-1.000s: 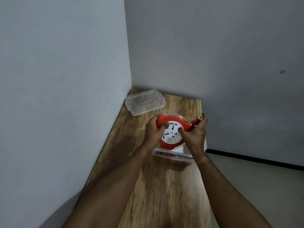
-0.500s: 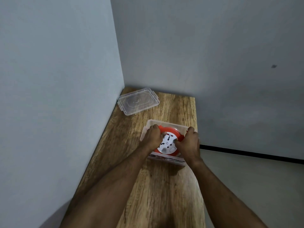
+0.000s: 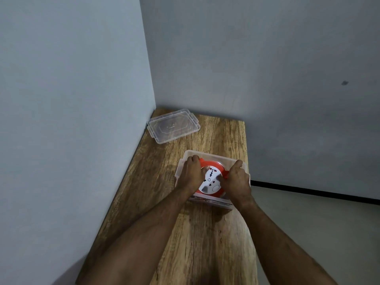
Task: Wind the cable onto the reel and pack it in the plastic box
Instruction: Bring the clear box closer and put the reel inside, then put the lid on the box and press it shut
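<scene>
The red cable reel with a white socket face lies flat inside the clear plastic box on the wooden table. My left hand grips the reel's left rim and my right hand grips its right rim, both inside the box. The cable itself is hidden under my hands and the reel's flange.
The box's clear lid lies at the table's far left corner against the wall. Walls close the table on the left and far sides. The box stands near the table's right edge, with grey floor beyond.
The reel was held above the box a second ago; both hands have lowered it into the box and still hold it there. The camera view shifted slightly.
</scene>
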